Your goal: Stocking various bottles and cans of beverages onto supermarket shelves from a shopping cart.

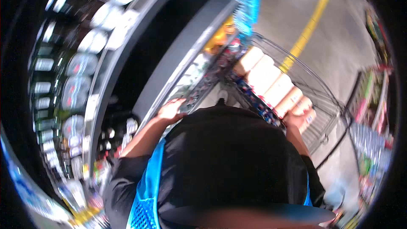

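Observation:
My left hand point(170, 111) reaches to the front edge of a lower grey shelf point(167, 84), its blurred fingers stretched out and apart, with nothing seen in them. Clear and pale goods point(190, 74) stand just beyond it. On the right, my right hand point(295, 121) lies against the near end of a row of cream-coloured packs point(271, 82) in a wire shopping cart point(316, 74). Its fingers are smeared by motion and partly lost against the packs, so their grip does not show. Dark, colourful-printed packaging point(254, 97) runs along the packs' left side.
Taller shelves with bottles point(44, 87) and shrink-wrapped packs point(77, 93) rise on the left. A blue basket-like plastic thing point(246, 0) hangs at the shelf end. Yellow floor tape point(307, 32) crosses the grey floor. More stocked goods point(373, 140) line the right.

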`<control>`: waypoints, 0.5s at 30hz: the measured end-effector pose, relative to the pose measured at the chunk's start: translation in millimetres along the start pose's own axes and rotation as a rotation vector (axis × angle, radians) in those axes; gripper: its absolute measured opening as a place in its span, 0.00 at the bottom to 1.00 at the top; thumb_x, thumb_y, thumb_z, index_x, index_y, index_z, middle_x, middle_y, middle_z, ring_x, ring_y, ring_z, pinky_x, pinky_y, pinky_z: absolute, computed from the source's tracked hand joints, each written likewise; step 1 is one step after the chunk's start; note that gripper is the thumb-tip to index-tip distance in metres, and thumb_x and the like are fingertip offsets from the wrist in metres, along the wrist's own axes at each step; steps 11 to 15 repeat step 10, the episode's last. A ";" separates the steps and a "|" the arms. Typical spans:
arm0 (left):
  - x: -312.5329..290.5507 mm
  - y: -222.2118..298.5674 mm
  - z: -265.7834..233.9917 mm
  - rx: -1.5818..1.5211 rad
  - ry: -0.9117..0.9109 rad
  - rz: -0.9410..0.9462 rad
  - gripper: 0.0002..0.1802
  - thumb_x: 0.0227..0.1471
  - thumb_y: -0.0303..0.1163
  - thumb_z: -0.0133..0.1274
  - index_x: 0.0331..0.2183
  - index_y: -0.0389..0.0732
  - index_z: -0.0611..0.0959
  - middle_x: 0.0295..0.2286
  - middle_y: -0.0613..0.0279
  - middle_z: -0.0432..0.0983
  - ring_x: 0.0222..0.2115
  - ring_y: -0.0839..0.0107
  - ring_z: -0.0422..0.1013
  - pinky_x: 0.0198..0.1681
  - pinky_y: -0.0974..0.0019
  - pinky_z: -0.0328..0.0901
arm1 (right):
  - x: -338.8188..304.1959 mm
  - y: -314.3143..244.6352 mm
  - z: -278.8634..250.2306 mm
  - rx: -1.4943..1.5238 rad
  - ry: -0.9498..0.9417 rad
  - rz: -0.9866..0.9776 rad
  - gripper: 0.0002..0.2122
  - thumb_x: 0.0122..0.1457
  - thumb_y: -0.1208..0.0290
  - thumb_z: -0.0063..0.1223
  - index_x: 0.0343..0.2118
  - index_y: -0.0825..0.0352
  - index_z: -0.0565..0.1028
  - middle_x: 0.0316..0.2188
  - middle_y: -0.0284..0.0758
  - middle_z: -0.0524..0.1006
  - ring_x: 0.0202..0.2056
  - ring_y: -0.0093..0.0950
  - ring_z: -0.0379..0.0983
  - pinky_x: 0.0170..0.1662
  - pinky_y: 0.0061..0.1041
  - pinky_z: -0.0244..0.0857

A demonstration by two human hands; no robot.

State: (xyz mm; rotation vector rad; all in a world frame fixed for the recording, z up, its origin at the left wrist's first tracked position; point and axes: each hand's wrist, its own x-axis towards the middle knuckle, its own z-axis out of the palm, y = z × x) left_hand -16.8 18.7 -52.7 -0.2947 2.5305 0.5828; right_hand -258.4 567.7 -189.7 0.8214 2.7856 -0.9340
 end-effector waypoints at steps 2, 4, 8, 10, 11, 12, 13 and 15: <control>-19.7 1.4 14.7 -0.019 -0.005 -0.111 0.41 0.48 0.45 0.63 0.61 0.43 0.70 0.58 0.51 0.68 0.60 0.53 0.65 0.62 0.55 0.62 | 2.8 0.7 5.1 0.073 0.027 -0.086 0.59 0.39 0.69 0.75 0.71 0.66 0.44 0.62 0.48 0.65 0.63 0.41 0.62 0.66 0.31 0.57; -42.8 4.2 31.3 -0.085 -0.005 -0.231 0.41 0.48 0.45 0.63 0.61 0.43 0.71 0.58 0.51 0.70 0.59 0.54 0.65 0.62 0.56 0.62 | 4.4 11.3 5.4 0.045 0.016 -0.163 0.57 0.41 0.71 0.74 0.71 0.67 0.44 0.63 0.48 0.64 0.63 0.42 0.63 0.66 0.34 0.57; -91.5 15.2 77.1 -0.180 0.029 -0.430 0.40 0.48 0.46 0.64 0.60 0.44 0.72 0.56 0.49 0.71 0.58 0.52 0.67 0.62 0.55 0.62 | 11.7 24.2 0.1 0.253 -0.152 -0.148 0.54 0.47 0.79 0.67 0.72 0.64 0.40 0.65 0.49 0.61 0.63 0.40 0.63 0.67 0.35 0.56; -117.0 19.5 104.2 -0.194 0.032 -0.486 0.40 0.48 0.47 0.65 0.60 0.45 0.72 0.56 0.46 0.71 0.58 0.50 0.67 0.62 0.54 0.62 | 11.2 29.7 -4.4 0.399 -0.231 -0.215 0.52 0.49 0.82 0.65 0.73 0.63 0.40 0.66 0.49 0.60 0.63 0.39 0.63 0.66 0.35 0.56; -117.0 19.5 104.2 -0.194 0.032 -0.486 0.40 0.48 0.47 0.65 0.60 0.45 0.72 0.56 0.46 0.71 0.58 0.50 0.67 0.62 0.54 0.62 | 11.2 29.7 -4.4 0.399 -0.231 -0.215 0.52 0.49 0.82 0.65 0.73 0.63 0.40 0.66 0.49 0.60 0.63 0.39 0.63 0.66 0.35 0.56; -117.0 19.5 104.2 -0.194 0.032 -0.486 0.40 0.48 0.47 0.65 0.60 0.45 0.72 0.56 0.46 0.71 0.58 0.50 0.67 0.62 0.54 0.62 | 11.2 29.7 -4.4 0.399 -0.231 -0.215 0.52 0.49 0.82 0.65 0.73 0.63 0.40 0.66 0.49 0.60 0.63 0.39 0.63 0.66 0.35 0.56; -117.0 19.5 104.2 -0.194 0.032 -0.486 0.40 0.48 0.47 0.65 0.60 0.45 0.72 0.56 0.46 0.71 0.58 0.50 0.67 0.62 0.54 0.62 | 11.2 29.7 -4.4 0.399 -0.231 -0.215 0.52 0.49 0.82 0.65 0.73 0.63 0.40 0.66 0.49 0.60 0.63 0.39 0.63 0.66 0.35 0.56; -117.0 19.5 104.2 -0.194 0.032 -0.486 0.40 0.48 0.47 0.65 0.60 0.45 0.72 0.56 0.46 0.71 0.58 0.50 0.67 0.62 0.54 0.62 | 11.2 29.7 -4.4 0.399 -0.231 -0.215 0.52 0.49 0.82 0.65 0.73 0.63 0.40 0.66 0.49 0.60 0.63 0.39 0.63 0.66 0.35 0.56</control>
